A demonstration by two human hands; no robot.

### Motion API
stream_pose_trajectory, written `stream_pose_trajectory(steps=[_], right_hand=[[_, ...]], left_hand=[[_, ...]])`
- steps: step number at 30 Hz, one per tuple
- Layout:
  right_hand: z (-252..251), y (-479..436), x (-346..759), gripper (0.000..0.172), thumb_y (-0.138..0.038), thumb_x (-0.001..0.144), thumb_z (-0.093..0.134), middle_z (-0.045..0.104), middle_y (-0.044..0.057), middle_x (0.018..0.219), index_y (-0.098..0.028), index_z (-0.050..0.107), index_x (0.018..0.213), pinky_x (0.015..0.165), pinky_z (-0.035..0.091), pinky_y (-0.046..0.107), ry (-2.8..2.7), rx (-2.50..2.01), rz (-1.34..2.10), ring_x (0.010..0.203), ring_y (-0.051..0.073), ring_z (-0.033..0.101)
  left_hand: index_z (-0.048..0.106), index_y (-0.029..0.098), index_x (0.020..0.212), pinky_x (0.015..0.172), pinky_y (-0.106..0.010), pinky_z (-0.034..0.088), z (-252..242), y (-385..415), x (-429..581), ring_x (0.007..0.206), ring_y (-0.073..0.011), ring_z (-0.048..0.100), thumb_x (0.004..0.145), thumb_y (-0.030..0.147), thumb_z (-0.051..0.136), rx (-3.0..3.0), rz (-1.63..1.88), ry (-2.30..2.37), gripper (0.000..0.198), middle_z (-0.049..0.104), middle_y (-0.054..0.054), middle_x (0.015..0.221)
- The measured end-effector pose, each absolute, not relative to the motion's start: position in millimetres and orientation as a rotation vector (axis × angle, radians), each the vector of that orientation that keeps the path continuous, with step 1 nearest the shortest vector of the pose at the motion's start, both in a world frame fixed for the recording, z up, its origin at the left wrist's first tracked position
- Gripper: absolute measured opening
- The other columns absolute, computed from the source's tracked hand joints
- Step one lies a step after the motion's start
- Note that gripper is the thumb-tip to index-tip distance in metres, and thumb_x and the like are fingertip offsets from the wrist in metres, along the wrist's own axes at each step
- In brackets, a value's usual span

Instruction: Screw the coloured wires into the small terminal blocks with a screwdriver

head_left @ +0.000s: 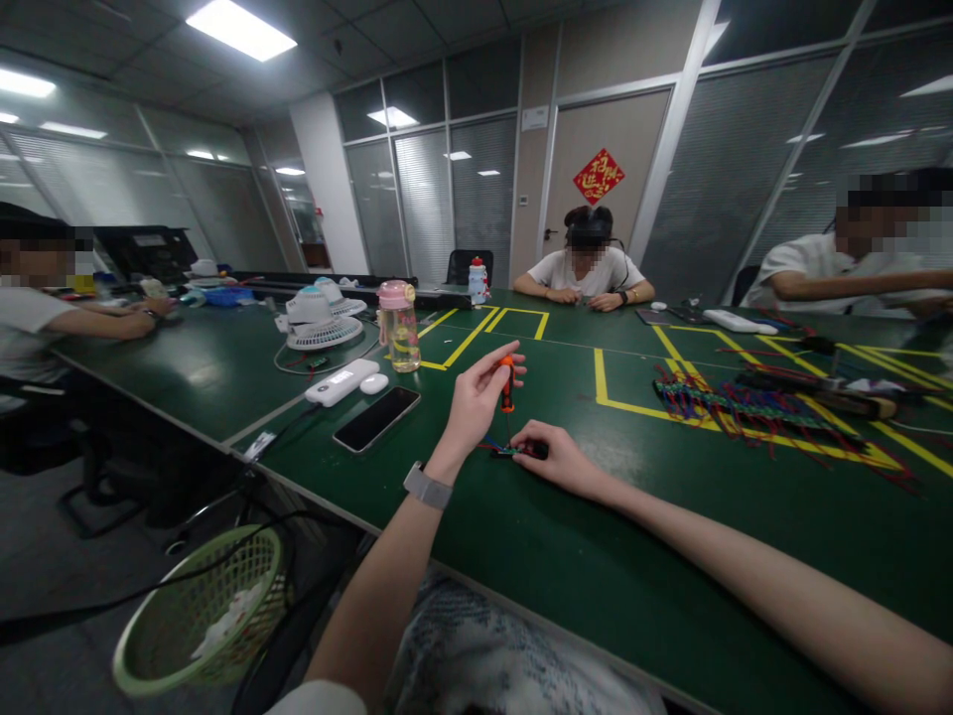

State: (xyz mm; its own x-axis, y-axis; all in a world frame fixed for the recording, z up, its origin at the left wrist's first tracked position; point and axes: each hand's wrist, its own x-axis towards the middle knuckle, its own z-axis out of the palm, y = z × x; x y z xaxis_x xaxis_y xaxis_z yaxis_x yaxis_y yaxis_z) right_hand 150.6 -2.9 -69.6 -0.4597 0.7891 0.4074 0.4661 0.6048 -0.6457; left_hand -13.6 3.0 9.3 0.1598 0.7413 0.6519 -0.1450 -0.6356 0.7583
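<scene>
"Where's the circuit board point(506, 453)?"
"Below my left hand point(477, 395), which is clamped on the upright screwdriver point(507, 389), its long axis pointing down there. My right hand point(557, 453) is nearer, fingertips at the board; whether pinching, I can't tell."

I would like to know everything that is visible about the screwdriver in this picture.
The screwdriver has an orange and black handle, apparently plastic, and a thin shaft that looks like metal. It stands nearly upright, handle up, over the green table. The left hand grips the handle; the shaft points down at a small circuit board beside the right hand. The tip is too small to tell its shape, or whether it touches the board.
</scene>
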Motion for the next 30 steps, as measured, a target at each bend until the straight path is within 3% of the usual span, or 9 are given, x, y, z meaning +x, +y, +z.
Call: stream_pose_trajectory(steps=[4, 8, 11, 14, 19, 21, 24, 27, 30], right_hand=[[-67.6, -3.8, 150.0, 0.013, -0.016, 0.075, 0.061, 0.057, 0.002, 0.078, -0.016, 0.066, 0.087, 0.064, 0.045, 0.026, -2.132, -0.99, 0.598, 0.068, 0.013, 0.053], [-67.0, -4.2, 149.5, 0.013, -0.015, 0.074, 0.061, 0.056, 0.002, 0.078, -0.016, 0.066, 0.087, 0.064, 0.045, 0.026, -2.129, -0.995, 0.592, 0.068, 0.012, 0.052], [-67.8, -3.8, 149.5, 0.013, -0.015, 0.075, 0.061, 0.057, 0.002, 0.078, -0.016, 0.066, 0.087, 0.063, 0.044, 0.025, -2.127, -0.997, 0.588, 0.067, 0.012, 0.052], [-68.2, -3.5, 149.8, 0.013, -0.015, 0.074, 0.061, 0.058, 0.002, 0.078, -0.016, 0.066, 0.086, 0.062, 0.044, 0.025, -2.125, -0.991, 0.59, 0.067, 0.012, 0.052], [-67.9, -3.7, 150.1, 0.012, -0.016, 0.075, 0.061, 0.058, 0.002, 0.079, -0.016, 0.065, 0.086, 0.064, 0.045, 0.026, -2.127, -0.983, 0.592, 0.068, 0.013, 0.053], [-67.9, -3.8, 150.4, 0.012, -0.016, 0.075, 0.061, 0.058, 0.002, 0.079, -0.017, 0.065, 0.086, 0.064, 0.045, 0.026, -2.131, -0.98, 0.591, 0.068, 0.013, 0.053], [-68.1, -4.0, 150.6, 0.013, -0.017, 0.075, 0.061, 0.058, 0.002, 0.079, -0.017, 0.066, 0.087, 0.063, 0.045, 0.026, -2.131, -0.982, 0.587, 0.068, 0.012, 0.053], [-68.1, -4.1, 150.4, 0.013, -0.017, 0.075, 0.061, 0.058, 0.002, 0.078, -0.017, 0.066, 0.087, 0.063, 0.045, 0.026, -2.127, -0.994, 0.589, 0.068, 0.013, 0.053], [-68.2, -3.8, 149.9, 0.012, -0.017, 0.075, 0.061, 0.058, 0.002, 0.079, -0.017, 0.066, 0.086, 0.063, 0.045, 0.026, -2.124, -0.996, 0.595, 0.068, 0.013, 0.053]], left_hand=[[0.068, 0.022, 0.103, 0.08, -0.026, 0.047, 9.3, 3.3, -15.1, 0.093, -0.0158, 0.057, 0.075, 0.031, 0.067, 1.816, 1.648, 0.703, 0.029, 0.061, -0.005, 0.102], [0.063, 0.023, 0.114, 0.084, -0.029, 0.047, 10.1, 2.3, -14.1, 0.102, -0.018, 0.057, 0.087, 0.033, 0.051, 1.742, 1.545, 0.541, 0.031, 0.057, -0.007, 0.12], [0.057, 0.021, 0.12, 0.076, -0.03, 0.05, 10.2, 1.2, -12.1, 0.09, -0.0169, 0.062, 0.087, 0.032, 0.051, 1.668, 1.472, 0.49, 0.036, 0.062, -0.008, 0.109], [0.064, 0.019, 0.109, 0.075, -0.026, 0.049, 10.5, -0.1, -12.6, 0.084, -0.0143, 0.06, 0.078, 0.031, 0.064, 1.757, 1.532, 0.605, 0.033, 0.063, -0.005, 0.098], [0.065, 0.022, 0.111, 0.083, -0.029, 0.048, 11.3, -0.8, -13.0, 0.1, -0.0174, 0.058, 0.087, 0.033, 0.052, 1.771, 1.521, 0.527, 0.029, 0.058, -0.007, 0.116], [0.062, 0.021, 0.114, 0.079, -0.03, 0.05, 11.2, -0.6, -12.1, 0.092, -0.0166, 0.061, 0.087, 0.033, 0.05, 1.707, 1.489, 0.494, 0.032, 0.062, -0.008, 0.11], [0.066, 0.019, 0.105, 0.071, -0.025, 0.049, 11.2, -0.2, -12.3, 0.078, -0.0131, 0.059, 0.08, 0.033, 0.062, 1.718, 1.541, 0.608, 0.029, 0.063, -0.005, 0.094], [0.07, 0.019, 0.095, 0.075, -0.024, 0.048, 11.2, 0.9, -13.9, 0.087, -0.0141, 0.059, 0.08, 0.032, 0.062, 1.768, 1.637, 0.666, 0.021, 0.06, -0.006, 0.1], [0.067, 0.021, 0.104, 0.081, -0.028, 0.048, 10.5, 1.8, -14.0, 0.097, -0.017, 0.059, 0.088, 0.032, 0.05, 1.709, 1.567, 0.541, 0.026, 0.059, -0.007, 0.112]])
